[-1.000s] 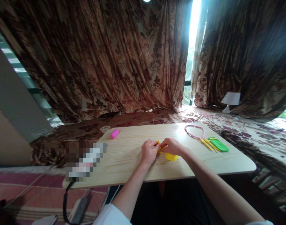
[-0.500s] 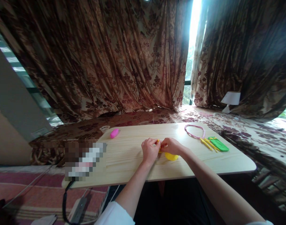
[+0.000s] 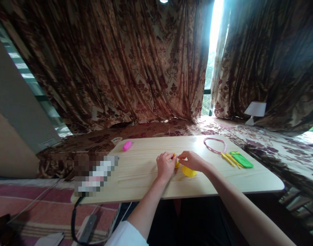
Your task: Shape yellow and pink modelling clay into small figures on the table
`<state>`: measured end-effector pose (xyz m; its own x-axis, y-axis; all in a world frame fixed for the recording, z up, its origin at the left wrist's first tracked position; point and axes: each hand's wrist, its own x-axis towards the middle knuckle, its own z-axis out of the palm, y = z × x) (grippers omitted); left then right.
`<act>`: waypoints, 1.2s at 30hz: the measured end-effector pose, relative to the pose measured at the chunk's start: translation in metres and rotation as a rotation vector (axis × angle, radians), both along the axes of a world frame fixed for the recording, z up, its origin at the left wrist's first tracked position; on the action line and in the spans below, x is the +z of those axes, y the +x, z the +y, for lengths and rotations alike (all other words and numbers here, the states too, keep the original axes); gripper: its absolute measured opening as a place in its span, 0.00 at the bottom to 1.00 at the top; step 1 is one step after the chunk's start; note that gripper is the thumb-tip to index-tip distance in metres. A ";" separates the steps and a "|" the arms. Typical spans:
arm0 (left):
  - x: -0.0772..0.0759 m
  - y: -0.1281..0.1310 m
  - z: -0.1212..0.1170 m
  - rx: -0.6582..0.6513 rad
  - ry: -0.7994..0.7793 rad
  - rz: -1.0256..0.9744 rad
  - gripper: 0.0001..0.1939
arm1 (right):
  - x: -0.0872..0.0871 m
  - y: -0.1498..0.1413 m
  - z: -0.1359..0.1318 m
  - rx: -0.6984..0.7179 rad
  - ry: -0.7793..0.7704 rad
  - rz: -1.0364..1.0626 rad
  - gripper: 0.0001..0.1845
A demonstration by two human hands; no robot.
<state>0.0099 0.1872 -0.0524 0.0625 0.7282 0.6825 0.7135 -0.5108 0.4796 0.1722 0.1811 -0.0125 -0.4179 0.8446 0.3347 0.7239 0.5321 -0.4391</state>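
Pinching a small yellow piece [image 3: 177, 165] in the left hand [image 3: 165, 165], with right hand [image 3: 193, 160] loosely curled just beside, contact not determinable.

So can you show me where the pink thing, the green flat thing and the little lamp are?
Pink thing [image 3: 127, 146]: head view, the middle of its top.
Green flat thing [image 3: 242, 160]: head view, its broad green surface.
Little lamp [image 3: 256, 109]: head view, the white shade.

The worktop [image 3: 143, 171] looks like smooth pale wood with streaky grain, while the patterned curtains [image 3: 136, 68] are softly shiny cloth.
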 end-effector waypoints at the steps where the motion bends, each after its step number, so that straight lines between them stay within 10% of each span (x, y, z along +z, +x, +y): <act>1: 0.000 0.000 0.000 -0.003 -0.003 0.001 0.09 | 0.003 0.001 -0.002 -0.013 0.042 0.010 0.15; 36: 0.005 -0.001 -0.005 -0.010 -0.037 -0.023 0.10 | 0.017 -0.012 -0.013 0.015 0.219 -0.105 0.24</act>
<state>0.0086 0.1822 -0.0470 0.0549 0.7525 0.6563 0.6970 -0.4995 0.5145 0.1600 0.1683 0.0048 -0.4722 0.7497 0.4636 0.7504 0.6179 -0.2347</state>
